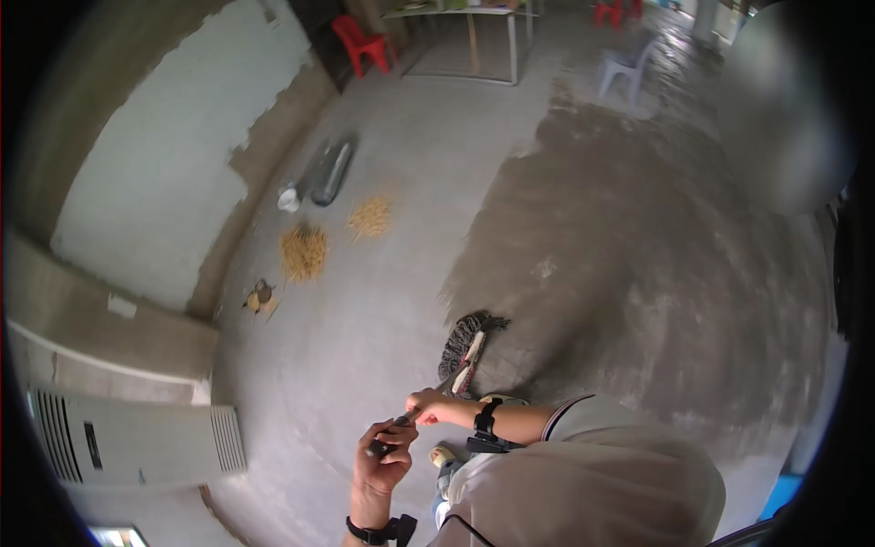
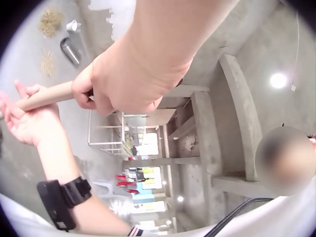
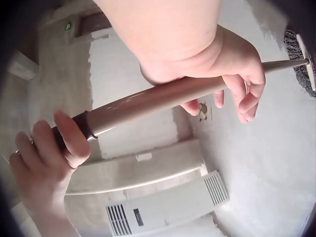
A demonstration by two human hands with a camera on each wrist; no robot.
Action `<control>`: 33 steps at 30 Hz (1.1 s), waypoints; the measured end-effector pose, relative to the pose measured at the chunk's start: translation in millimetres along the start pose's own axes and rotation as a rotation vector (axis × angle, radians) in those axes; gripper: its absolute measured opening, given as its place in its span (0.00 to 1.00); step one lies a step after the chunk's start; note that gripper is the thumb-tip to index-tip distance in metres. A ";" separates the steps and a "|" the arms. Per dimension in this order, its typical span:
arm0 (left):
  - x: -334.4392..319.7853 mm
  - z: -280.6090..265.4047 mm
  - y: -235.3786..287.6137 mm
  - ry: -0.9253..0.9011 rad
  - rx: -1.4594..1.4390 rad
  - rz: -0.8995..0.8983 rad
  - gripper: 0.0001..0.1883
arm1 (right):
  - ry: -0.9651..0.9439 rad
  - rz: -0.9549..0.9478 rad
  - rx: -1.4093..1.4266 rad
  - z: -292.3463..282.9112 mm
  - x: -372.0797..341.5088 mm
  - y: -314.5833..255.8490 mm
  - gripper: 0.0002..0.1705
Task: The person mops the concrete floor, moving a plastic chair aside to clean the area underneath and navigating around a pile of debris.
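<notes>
A mop with a dark, stringy head [image 1: 467,345] lies against the concrete floor, at the left border of a darker, wet-looking area [image 1: 583,228]. Its long handle [image 3: 163,101] slants up toward the person. My left hand [image 1: 385,460] grips the handle's upper end, fingers wrapped round the dark grip. Lower down, my right hand [image 1: 427,407] holds the handle; in the right wrist view its fingers [image 3: 253,94] bend loosely about the shaft. The left wrist view shows the handle lying across the right palm [image 2: 37,121].
Two piles of yellowish sticks [image 1: 303,253] lie to the left, near a dark cylinder [image 1: 332,173] and a white cup-like thing [image 1: 289,198]. A white air conditioner [image 1: 137,438] stands at the wall. Farther off are a red chair [image 1: 362,46], a table [image 1: 456,13] and a pale plastic chair [image 1: 627,73].
</notes>
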State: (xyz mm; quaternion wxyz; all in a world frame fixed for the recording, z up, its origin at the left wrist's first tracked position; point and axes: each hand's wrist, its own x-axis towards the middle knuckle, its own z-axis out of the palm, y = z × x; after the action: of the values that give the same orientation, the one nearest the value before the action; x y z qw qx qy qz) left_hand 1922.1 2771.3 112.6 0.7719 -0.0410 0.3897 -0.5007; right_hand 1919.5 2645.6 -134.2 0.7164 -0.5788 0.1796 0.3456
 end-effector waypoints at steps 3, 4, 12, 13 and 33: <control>5.0 -24.6 24.3 -0.031 0.050 -0.057 0.08 | 0.113 0.153 0.223 6.3 10.8 5.5 0.17; 1.3 -36.9 29.6 -0.052 0.088 -0.079 0.07 | 0.163 0.188 0.304 14.0 -1.1 -0.3 0.12; -93.3 -151.5 74.4 0.363 0.561 -0.454 0.04 | 0.378 -0.677 0.474 155.7 -15.7 142.2 0.13; -103.6 -165.8 86.5 0.336 0.600 -0.495 0.04 | 0.395 -0.692 0.464 170.8 -14.5 145.7 0.13; -305.8 -451.7 113.7 0.533 1.291 -0.461 0.07 | 0.514 -0.428 1.470 456.5 -13.4 346.7 0.43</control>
State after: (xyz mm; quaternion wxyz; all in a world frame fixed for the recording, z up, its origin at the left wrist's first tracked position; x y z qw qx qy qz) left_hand 1656.4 3221.4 -80.6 0.3967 0.4637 0.1732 -0.7731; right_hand 1601.2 3108.5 -248.7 0.9009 -0.0429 0.4053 -0.1491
